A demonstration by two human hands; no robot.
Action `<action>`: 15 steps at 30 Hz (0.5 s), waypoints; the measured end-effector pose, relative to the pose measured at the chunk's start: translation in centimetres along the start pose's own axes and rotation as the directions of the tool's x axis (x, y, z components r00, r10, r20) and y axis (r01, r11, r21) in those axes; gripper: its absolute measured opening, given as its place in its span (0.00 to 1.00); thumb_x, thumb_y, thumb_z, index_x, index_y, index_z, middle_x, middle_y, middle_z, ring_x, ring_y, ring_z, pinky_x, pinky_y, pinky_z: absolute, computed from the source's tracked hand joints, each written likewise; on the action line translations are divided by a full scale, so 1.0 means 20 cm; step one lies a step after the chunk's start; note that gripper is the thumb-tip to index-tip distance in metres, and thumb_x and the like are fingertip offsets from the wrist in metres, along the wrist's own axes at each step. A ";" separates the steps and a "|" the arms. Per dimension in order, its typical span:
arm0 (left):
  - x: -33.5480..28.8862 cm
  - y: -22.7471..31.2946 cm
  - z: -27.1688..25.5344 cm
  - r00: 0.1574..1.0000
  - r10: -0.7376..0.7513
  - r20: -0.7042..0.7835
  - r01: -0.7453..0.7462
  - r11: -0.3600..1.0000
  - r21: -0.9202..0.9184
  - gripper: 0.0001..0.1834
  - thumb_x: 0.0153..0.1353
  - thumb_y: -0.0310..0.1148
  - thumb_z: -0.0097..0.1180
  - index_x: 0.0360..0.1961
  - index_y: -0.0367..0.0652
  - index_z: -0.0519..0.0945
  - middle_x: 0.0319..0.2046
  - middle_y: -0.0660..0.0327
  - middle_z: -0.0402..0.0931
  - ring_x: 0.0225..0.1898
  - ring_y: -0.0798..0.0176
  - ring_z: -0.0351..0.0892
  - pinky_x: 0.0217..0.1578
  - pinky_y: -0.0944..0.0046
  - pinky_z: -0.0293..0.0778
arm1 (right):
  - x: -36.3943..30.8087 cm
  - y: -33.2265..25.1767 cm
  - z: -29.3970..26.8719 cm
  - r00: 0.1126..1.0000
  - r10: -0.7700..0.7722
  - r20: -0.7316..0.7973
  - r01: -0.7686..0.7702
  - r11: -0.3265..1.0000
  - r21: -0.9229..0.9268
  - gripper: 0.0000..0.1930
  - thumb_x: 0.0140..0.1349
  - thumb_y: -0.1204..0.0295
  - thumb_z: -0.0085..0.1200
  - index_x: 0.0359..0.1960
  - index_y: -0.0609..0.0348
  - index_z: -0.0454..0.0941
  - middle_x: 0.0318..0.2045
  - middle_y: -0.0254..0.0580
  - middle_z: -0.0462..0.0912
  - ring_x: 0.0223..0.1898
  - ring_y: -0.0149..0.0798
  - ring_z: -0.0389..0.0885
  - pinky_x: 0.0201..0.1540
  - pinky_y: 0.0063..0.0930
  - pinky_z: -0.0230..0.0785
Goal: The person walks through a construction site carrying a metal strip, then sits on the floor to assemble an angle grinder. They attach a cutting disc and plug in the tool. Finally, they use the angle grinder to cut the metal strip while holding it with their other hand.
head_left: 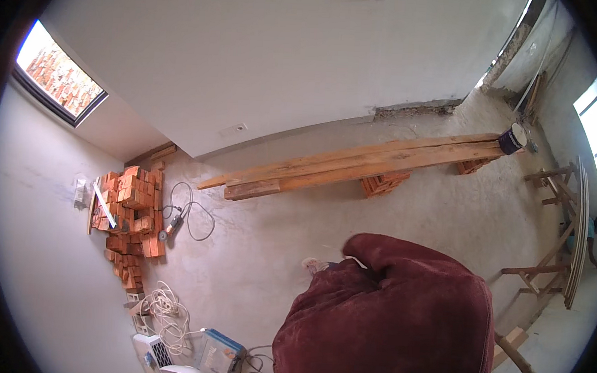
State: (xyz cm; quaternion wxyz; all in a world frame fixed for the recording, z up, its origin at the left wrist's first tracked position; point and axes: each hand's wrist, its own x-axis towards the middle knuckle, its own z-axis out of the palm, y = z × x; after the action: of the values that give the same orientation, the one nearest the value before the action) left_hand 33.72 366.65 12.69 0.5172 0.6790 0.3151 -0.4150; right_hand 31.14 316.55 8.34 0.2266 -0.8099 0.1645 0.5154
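Note:
A thick maroon suede work glove (393, 313) covers my right hand, raised close in front of me at the lower middle. Its thumb bends over to the left against the curled fingers, with a small gap between them. Whatever the fingers close on, if anything, is hidden by the glove. Just past the thumb, a small pale, patterned thing (313, 264) shows, too little of it to name. My left hand is out of view. Beyond the glove, long wooden beams (381, 154) lie across stacks of bricks (383, 183), with a dark bucket (510, 139) at their right end.
Red bricks (136, 198) are piled at the left wall, beside an angle grinder (171, 226) with a looped cord. White cable (165, 311) and a blue-grey machine (219, 354) lie lower left. Wooden trestles (544, 270) and a crouching person (589, 235) are at the right, a pole (524, 367) lower right.

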 end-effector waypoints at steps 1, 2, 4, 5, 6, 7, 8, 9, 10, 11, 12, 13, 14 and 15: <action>0.03 0.08 -0.06 1.000 0.006 0.002 -0.006 1.000 0.013 0.28 0.57 0.50 0.57 0.59 0.54 0.73 0.56 0.58 0.73 0.59 0.51 0.69 0.59 0.54 0.64 | 0.04 -0.19 -0.12 0.999 -0.008 -0.039 0.007 1.000 -0.025 0.34 0.48 0.51 0.59 0.58 0.48 0.73 0.57 0.44 0.75 0.57 0.48 0.74 0.57 0.48 0.65; 0.06 0.13 -0.13 1.000 0.005 0.011 -0.005 1.000 0.024 0.28 0.57 0.50 0.58 0.58 0.54 0.73 0.56 0.58 0.74 0.59 0.51 0.69 0.59 0.55 0.64 | 0.07 -0.41 -0.25 0.996 -0.037 -0.081 0.034 0.999 -0.033 0.34 0.47 0.50 0.59 0.58 0.48 0.72 0.57 0.44 0.75 0.57 0.48 0.74 0.57 0.48 0.65; 0.13 0.27 -0.23 0.998 0.012 0.056 -0.017 0.997 0.080 0.28 0.57 0.49 0.58 0.58 0.54 0.73 0.55 0.58 0.74 0.59 0.51 0.70 0.58 0.55 0.65 | 0.17 -0.74 -0.45 0.978 -0.099 -0.182 0.109 0.993 0.043 0.35 0.47 0.50 0.59 0.59 0.48 0.72 0.58 0.44 0.75 0.57 0.48 0.74 0.57 0.48 0.65; 0.18 0.35 -0.26 0.995 0.027 0.096 -0.038 0.993 0.114 0.28 0.57 0.49 0.58 0.58 0.54 0.73 0.55 0.58 0.74 0.59 0.51 0.70 0.58 0.55 0.65 | 0.26 -0.83 -0.50 0.962 -0.148 -0.229 0.184 0.973 0.141 0.34 0.46 0.50 0.60 0.57 0.47 0.72 0.55 0.45 0.75 0.53 0.49 0.76 0.54 0.48 0.66; 0.23 0.44 -0.31 0.990 0.048 0.133 -0.068 0.987 0.146 0.28 0.56 0.49 0.59 0.58 0.54 0.73 0.55 0.58 0.75 0.59 0.51 0.70 0.58 0.55 0.65 | 0.33 -0.95 -0.56 0.941 -0.201 -0.271 0.266 0.936 0.229 0.33 0.45 0.51 0.61 0.55 0.46 0.72 0.53 0.46 0.75 0.49 0.49 0.77 0.51 0.49 0.68; 0.28 0.52 -0.35 0.981 0.063 0.183 -0.098 0.977 0.190 0.28 0.56 0.49 0.59 0.58 0.54 0.73 0.55 0.58 0.75 0.59 0.51 0.70 0.58 0.56 0.65 | 0.38 -1.04 -0.60 0.944 -0.184 -0.275 0.289 0.864 0.412 0.26 0.46 0.52 0.62 0.48 0.44 0.76 0.47 0.46 0.77 0.43 0.48 0.78 0.44 0.50 0.70; 0.32 0.58 -0.44 0.973 0.079 0.215 -0.127 0.967 0.220 0.28 0.56 0.49 0.59 0.58 0.54 0.74 0.54 0.58 0.75 0.58 0.51 0.70 0.58 0.56 0.65 | 0.34 -1.20 -0.63 0.980 -0.128 -0.149 0.195 0.745 0.638 0.29 0.46 0.52 0.62 0.51 0.46 0.73 0.46 0.49 0.77 0.41 0.49 0.79 0.42 0.50 0.71; 0.33 0.60 -0.56 0.966 0.096 0.239 -0.153 0.960 0.233 0.28 0.56 0.48 0.59 0.58 0.54 0.74 0.54 0.57 0.75 0.58 0.51 0.71 0.58 0.56 0.65 | 0.23 -1.41 -0.66 0.994 -0.110 0.007 0.060 0.596 0.801 0.33 0.46 0.51 0.62 0.54 0.48 0.69 0.45 0.51 0.77 0.39 0.50 0.80 0.40 0.50 0.72; 0.36 0.65 -0.65 0.952 0.120 0.283 -0.195 0.948 0.252 0.28 0.56 0.48 0.60 0.58 0.53 0.74 0.54 0.57 0.76 0.58 0.51 0.71 0.58 0.56 0.65 | 0.19 -1.56 -0.70 0.982 -0.100 0.163 -0.106 0.424 0.899 0.36 0.46 0.50 0.62 0.57 0.49 0.66 0.45 0.53 0.78 0.37 0.51 0.81 0.38 0.50 0.72; 0.37 0.70 -0.76 0.936 0.134 0.326 -0.235 0.927 0.292 0.28 0.56 0.48 0.60 0.58 0.53 0.74 0.54 0.57 0.76 0.58 0.51 0.71 0.58 0.57 0.65 | 0.17 -1.69 -0.72 0.883 -0.381 0.274 -0.221 0.178 0.959 0.29 0.51 0.52 0.59 0.52 0.49 0.67 0.38 0.53 0.77 0.33 0.47 0.80 0.32 0.46 0.73; 0.42 0.78 -0.85 0.910 0.148 0.386 -0.287 0.898 0.332 0.28 0.56 0.48 0.60 0.58 0.53 0.74 0.54 0.57 0.76 0.58 0.51 0.71 0.58 0.57 0.66 | 0.09 -1.74 -0.73 0.850 -0.488 0.199 -0.189 0.069 0.980 0.25 0.55 0.54 0.57 0.50 0.51 0.66 0.39 0.54 0.78 0.33 0.49 0.80 0.34 0.46 0.73; 0.47 0.88 -0.90 0.870 0.150 0.469 -0.354 0.853 0.383 0.28 0.56 0.48 0.60 0.58 0.53 0.74 0.53 0.57 0.76 0.58 0.51 0.71 0.58 0.57 0.66 | 0.12 -1.80 -0.71 0.851 -0.457 0.257 -0.300 -0.023 0.954 0.25 0.57 0.54 0.55 0.50 0.54 0.66 0.38 0.54 0.78 0.33 0.49 0.80 0.35 0.49 0.74; 0.50 0.95 -0.99 0.836 0.140 0.530 -0.399 0.819 0.413 0.28 0.56 0.48 0.61 0.58 0.53 0.74 0.53 0.57 0.77 0.58 0.50 0.71 0.58 0.57 0.66 | 0.08 -1.92 -0.70 0.876 -0.414 0.247 -0.277 -0.014 0.961 0.26 0.57 0.54 0.55 0.51 0.56 0.65 0.38 0.54 0.78 0.34 0.50 0.81 0.36 0.50 0.74; 0.53 1.02 -1.09 0.795 0.125 0.594 -0.444 0.787 0.429 0.28 0.56 0.48 0.61 0.58 0.53 0.74 0.53 0.57 0.77 0.58 0.50 0.72 0.58 0.57 0.66 | 0.05 -2.02 -0.67 0.905 -0.357 0.230 -0.240 0.016 0.971 0.27 0.57 0.54 0.54 0.54 0.56 0.65 0.40 0.56 0.78 0.34 0.51 0.81 0.38 0.50 0.75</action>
State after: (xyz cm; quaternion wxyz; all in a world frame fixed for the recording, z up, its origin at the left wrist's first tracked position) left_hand 61.33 382.18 14.92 0.4261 0.6951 -0.0852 -0.5727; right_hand 62.04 343.37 20.25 0.7785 -0.2893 0.3895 0.3982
